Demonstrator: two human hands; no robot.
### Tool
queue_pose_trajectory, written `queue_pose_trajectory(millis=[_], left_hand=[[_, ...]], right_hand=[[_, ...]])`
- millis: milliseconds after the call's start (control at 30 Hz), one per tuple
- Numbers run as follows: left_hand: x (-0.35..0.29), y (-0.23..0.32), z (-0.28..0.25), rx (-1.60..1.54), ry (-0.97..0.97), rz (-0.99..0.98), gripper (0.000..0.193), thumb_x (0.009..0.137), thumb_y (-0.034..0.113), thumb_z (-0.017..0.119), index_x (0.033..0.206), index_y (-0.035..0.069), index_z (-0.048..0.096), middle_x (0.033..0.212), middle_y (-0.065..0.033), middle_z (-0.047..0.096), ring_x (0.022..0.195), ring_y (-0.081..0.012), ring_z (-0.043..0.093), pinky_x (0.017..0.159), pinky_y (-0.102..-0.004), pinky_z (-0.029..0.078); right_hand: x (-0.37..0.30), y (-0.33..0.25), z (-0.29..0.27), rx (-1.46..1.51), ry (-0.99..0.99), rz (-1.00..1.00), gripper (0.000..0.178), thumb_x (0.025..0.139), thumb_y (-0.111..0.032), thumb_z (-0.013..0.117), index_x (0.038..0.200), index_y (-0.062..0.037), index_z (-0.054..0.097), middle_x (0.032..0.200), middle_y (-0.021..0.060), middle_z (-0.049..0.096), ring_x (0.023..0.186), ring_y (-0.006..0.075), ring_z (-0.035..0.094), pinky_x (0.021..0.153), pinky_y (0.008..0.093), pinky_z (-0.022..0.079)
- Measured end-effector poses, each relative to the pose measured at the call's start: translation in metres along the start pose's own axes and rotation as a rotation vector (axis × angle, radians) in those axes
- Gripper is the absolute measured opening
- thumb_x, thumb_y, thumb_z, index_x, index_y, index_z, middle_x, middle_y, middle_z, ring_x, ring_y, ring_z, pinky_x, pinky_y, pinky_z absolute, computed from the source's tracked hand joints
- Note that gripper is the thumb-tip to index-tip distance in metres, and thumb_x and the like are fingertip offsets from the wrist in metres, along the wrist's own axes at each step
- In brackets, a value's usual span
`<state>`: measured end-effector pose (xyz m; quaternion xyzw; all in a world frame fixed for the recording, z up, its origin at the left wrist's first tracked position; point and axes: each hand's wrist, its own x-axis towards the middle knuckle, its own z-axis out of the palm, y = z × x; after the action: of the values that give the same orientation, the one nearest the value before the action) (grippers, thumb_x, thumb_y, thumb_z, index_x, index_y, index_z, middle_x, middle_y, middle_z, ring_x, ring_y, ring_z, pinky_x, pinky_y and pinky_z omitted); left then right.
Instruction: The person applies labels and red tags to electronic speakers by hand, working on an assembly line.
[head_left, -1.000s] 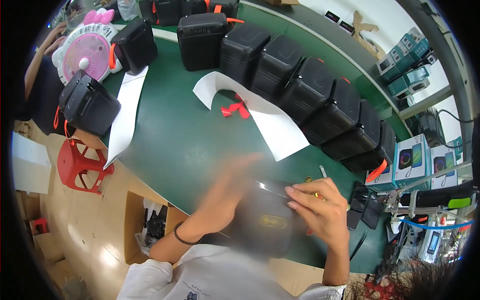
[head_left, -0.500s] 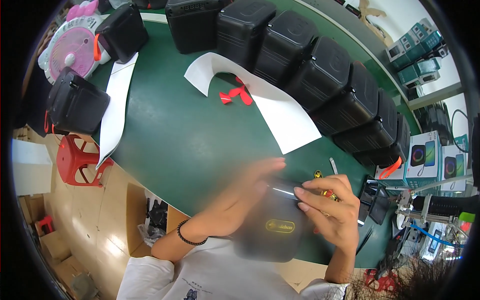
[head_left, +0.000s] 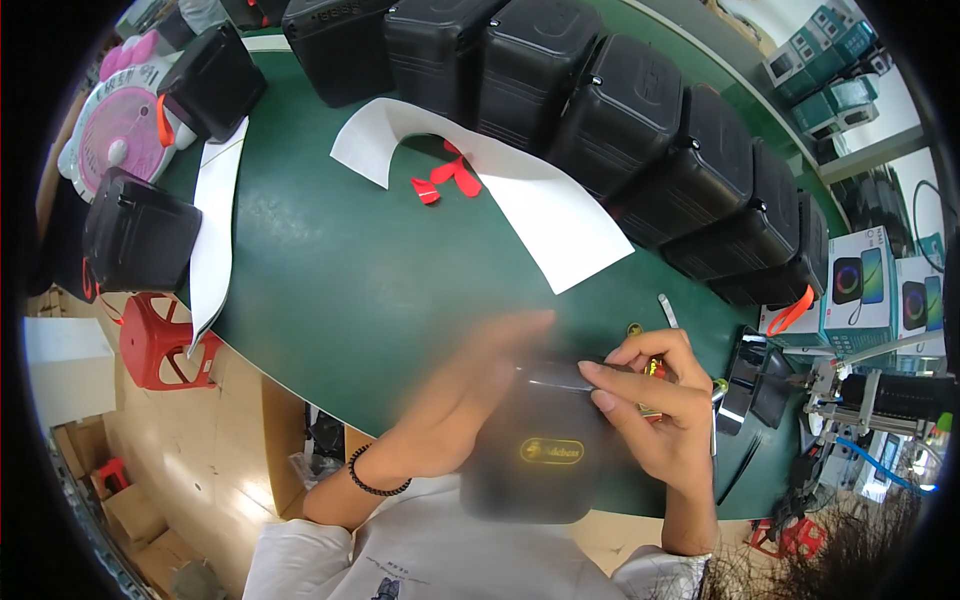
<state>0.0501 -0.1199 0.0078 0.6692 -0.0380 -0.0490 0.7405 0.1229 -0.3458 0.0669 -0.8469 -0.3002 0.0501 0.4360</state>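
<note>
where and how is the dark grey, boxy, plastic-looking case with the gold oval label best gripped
Probably by the left and right sides of the dark grey, boxy, plastic-looking case, one hand coming from each: its broad face, with the gold oval label, is toward the camera, leaving a fairly straight side for the fingers of each hand.

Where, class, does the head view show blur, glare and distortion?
Head view: the left hand is smeared, the right hand sharper; glare streaks along the upper edge of the blurry dark case; the edge of the green table bows, probably fisheye distortion; corners are black.
</note>
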Motion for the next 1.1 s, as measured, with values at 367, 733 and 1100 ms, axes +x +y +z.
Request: queue_pose_trajectory(millis=[367, 733, 1100], left_hand=[[0.001, 0.002, 0.001, -0.008, 0.006, -0.003, 0.051, 0.111, 0.029, 0.036, 0.15, -0.002, 0.046, 0.154, -0.0172, 0.048, 0.143, -0.0267, 0.045, 0.12, -0.0372, 0.031], [0.002, 0.014, 0.003, -0.042, 0.04, -0.029, 0.043, 0.108, 0.024, 0.042, 0.139, -0.003, 0.056, 0.143, -0.0169, 0.057, 0.136, -0.0268, 0.05, 0.118, -0.0385, 0.034], [0.004, 0.014, 0.003, -0.048, 0.039, -0.004, 0.034, 0.106, 0.026, 0.045, 0.121, -0.002, 0.059, 0.127, -0.0175, 0.06, 0.126, -0.0317, 0.053, 0.115, -0.0447, 0.035]], right_hand=[[-0.003, -0.002, -0.001, 0.014, -0.015, 0.027, 0.033, 0.077, -0.003, 0.082, 0.109, -0.0137, 0.083, 0.104, 0.005, 0.064, 0.088, 0.0197, 0.052, 0.076, 0.0306, 0.045], [-0.012, 0.016, 0.006, 0.521, 0.004, 0.27, 0.046, 0.094, -0.009, 0.073, 0.139, -0.0019, 0.063, 0.136, 0.0146, 0.058, 0.126, 0.0216, 0.056, 0.106, 0.0344, 0.045], [-0.02, 0.026, 0.006, 0.994, -0.107, 0.525, 0.037, 0.097, 0.002, 0.068, 0.134, 0.0011, 0.065, 0.136, 0.0135, 0.066, 0.122, 0.017, 0.062, 0.105, 0.0301, 0.047]])
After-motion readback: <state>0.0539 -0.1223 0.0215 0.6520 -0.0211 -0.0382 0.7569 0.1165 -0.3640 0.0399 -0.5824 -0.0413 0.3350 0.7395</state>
